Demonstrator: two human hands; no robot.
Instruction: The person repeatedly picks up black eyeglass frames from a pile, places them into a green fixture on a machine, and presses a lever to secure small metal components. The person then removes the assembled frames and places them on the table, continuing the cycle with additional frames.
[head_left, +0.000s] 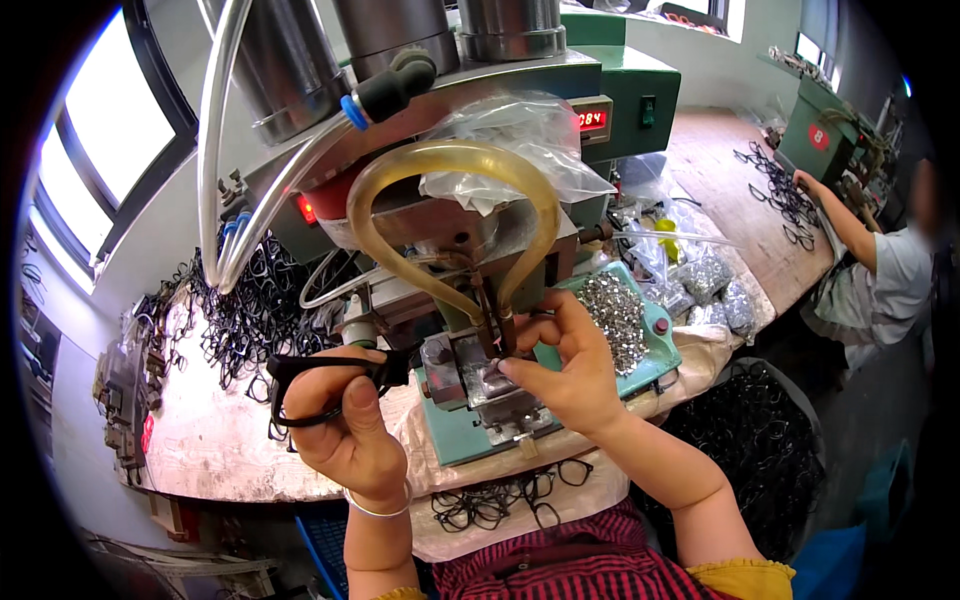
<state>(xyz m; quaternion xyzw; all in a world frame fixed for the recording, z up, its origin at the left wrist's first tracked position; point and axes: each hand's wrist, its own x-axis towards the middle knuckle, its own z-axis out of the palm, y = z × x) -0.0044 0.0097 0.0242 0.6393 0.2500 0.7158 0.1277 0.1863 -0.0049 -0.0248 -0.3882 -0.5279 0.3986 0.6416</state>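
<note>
- Checked apron [560, 560], red and black, at the lower edge, in front of the machine [430, 232].
- Left hand [350, 430]: fingers and thumb closed round a black frame [290, 368], left of the machine's clamp [490, 385]; a bangle [378, 512] circles the wrist.
- Frame: held up left of the machine, its right end reaching toward the clamp; whether the two touch, I cannot tell.
- Right hand [575, 375]: fingers bent, thumb forward, at the right side of the machine's clamp and rods [490, 320]; whether it pinches something small, I cannot tell.
- Hose [450, 157]: yellowish loop at the machine's front, running down to the rods.
- Clear bag [520, 140]: draped on the machine, partly behind the hose.
- Teal tray [655, 345]: just right of the machine, with many metal bits [612, 320] in it.
- Parts bags [710, 280]: farther right of the machine.
- Heap [260, 300] of black frames: left of the machine, on the bench [200, 430].
- Loose glasses [480, 505]: just in front of the machine's base.
- Co-worker [880, 280]: well to the machine's right, one hand [803, 180] near a glasses pile [785, 195].
</note>
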